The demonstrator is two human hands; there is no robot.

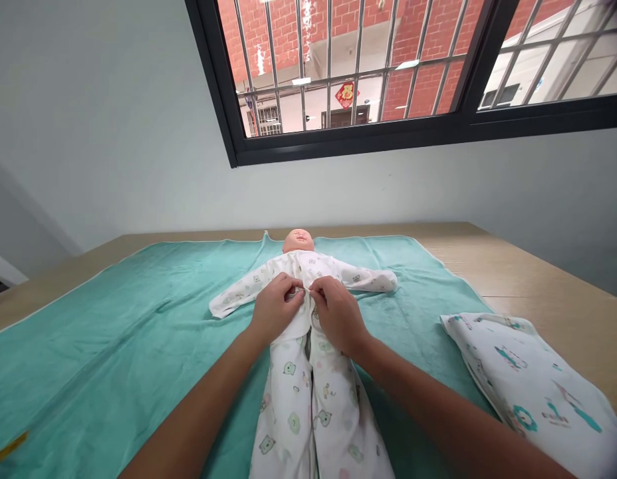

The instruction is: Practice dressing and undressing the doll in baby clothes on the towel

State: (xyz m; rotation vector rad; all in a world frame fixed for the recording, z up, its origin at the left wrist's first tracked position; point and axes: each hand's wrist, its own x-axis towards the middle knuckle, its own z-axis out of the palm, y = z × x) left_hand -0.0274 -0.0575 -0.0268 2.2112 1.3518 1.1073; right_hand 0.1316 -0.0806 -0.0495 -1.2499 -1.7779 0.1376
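Pajamas (294, 334) are clothing a doll (298, 240) lying face up on a green blanket (129, 346) over the table (542, 273); we are pinching the front, left hand (278, 304) and right hand (338, 314) both gripping fabric, fingertips just beside each other. Folded cloth (532, 379) is lying at our right.

I see a doll (298, 241) with a pinkish head lying on its back on the green blanket (153, 326), its head at the far side. It wears a white garment (296, 329) printed with small bear faces. Both sleeves spread flat outward, and the long legs run side by side toward me. The fabric is bunched at mid-chest; whether it is all one piece, I can't tell.
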